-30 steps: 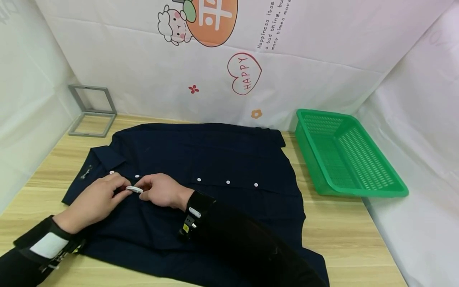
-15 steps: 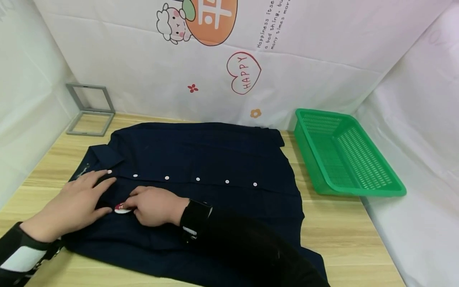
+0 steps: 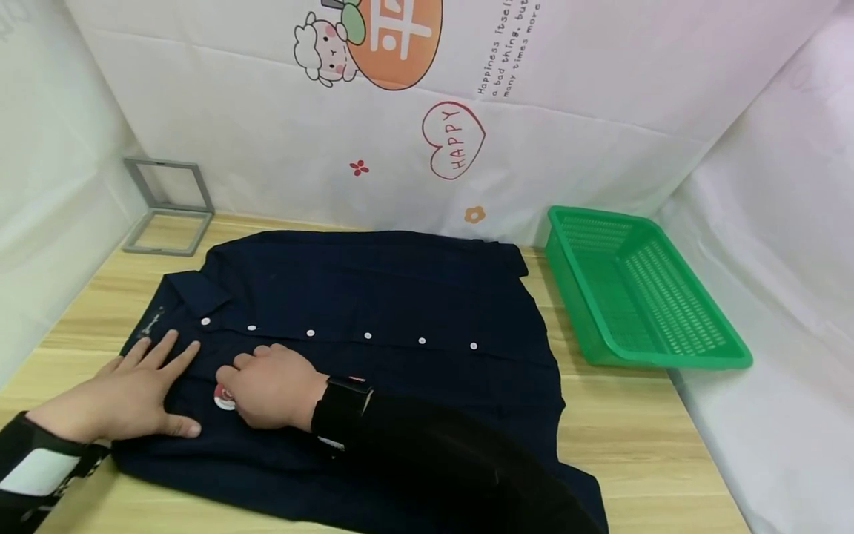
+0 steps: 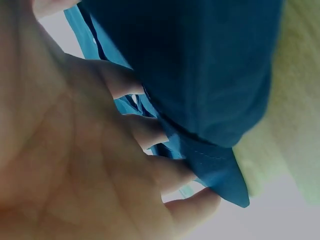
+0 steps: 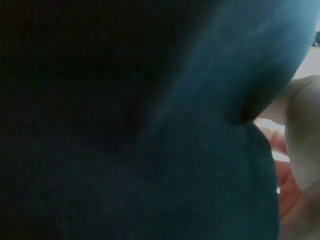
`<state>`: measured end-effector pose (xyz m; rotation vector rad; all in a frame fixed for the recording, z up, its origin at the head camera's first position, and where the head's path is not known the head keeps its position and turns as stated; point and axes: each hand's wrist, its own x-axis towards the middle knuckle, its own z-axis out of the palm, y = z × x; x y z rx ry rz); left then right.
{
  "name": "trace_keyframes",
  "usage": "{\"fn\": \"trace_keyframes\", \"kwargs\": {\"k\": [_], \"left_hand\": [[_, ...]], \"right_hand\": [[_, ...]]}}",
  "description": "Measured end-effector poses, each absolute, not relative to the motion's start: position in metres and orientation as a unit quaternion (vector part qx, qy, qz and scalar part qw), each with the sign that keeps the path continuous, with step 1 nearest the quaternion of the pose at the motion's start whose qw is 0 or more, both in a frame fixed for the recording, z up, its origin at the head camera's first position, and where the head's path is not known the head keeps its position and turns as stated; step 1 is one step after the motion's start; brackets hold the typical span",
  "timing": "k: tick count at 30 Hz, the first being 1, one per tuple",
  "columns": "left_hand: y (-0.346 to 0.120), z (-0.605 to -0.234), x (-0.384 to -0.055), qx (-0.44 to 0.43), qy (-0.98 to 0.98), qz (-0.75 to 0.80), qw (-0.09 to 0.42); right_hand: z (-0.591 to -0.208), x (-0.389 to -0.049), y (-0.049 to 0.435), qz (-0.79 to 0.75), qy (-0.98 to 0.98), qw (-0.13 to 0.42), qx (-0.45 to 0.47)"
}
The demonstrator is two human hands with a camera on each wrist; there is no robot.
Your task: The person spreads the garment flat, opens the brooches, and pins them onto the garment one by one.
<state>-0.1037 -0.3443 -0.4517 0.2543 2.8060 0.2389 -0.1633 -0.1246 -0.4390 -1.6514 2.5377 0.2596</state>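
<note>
A dark navy shirt with a row of white buttons lies spread on the wooden table. My left hand rests on it below the collar, its fingers spread and the thumb toward the front; the left wrist view catches the palm beside the blue cloth. A small round red-and-white badge sits on the shirt's chest. My right hand holds it with curled fingers that hide part of it. Dark cloth fills most of the right wrist view, with some fingers at its right edge.
At the right stands a green plastic basket with perforated sides. A grey hinged frame stands at the back left corner of the table. White printed cloth hangs behind, and white sheets enclose both sides.
Both hands came apart from the badge they held together near the buttons. The right hand brought it down toward the front onto the chest; the left hand moved left and spread out flat.
</note>
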Motion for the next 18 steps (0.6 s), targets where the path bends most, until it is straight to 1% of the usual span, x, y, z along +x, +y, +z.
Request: {"fn": "trace_keyframes", "kwargs": {"k": [6,9,12,18], "left_hand": [[-0.343,-0.446,-0.103,0.074,0.979,0.078,0.172],[-0.343,-0.445,-0.101,0.07,0.979,0.077,0.174],[-0.342,-0.446,-0.1,0.07,0.98,0.079,0.171],[-0.343,-0.449,-0.102,0.074,0.979,0.097,0.166]], "right_hand": [[-0.438,-0.159,-0.128,0.095,0.848,0.0,-0.521],[-0.438,-0.158,-0.127,0.096,0.856,-0.004,-0.508],[-0.437,-0.162,-0.12,0.09,0.865,0.019,-0.493],[-0.428,-0.18,-0.078,0.087,0.872,0.1,-0.47]]}}
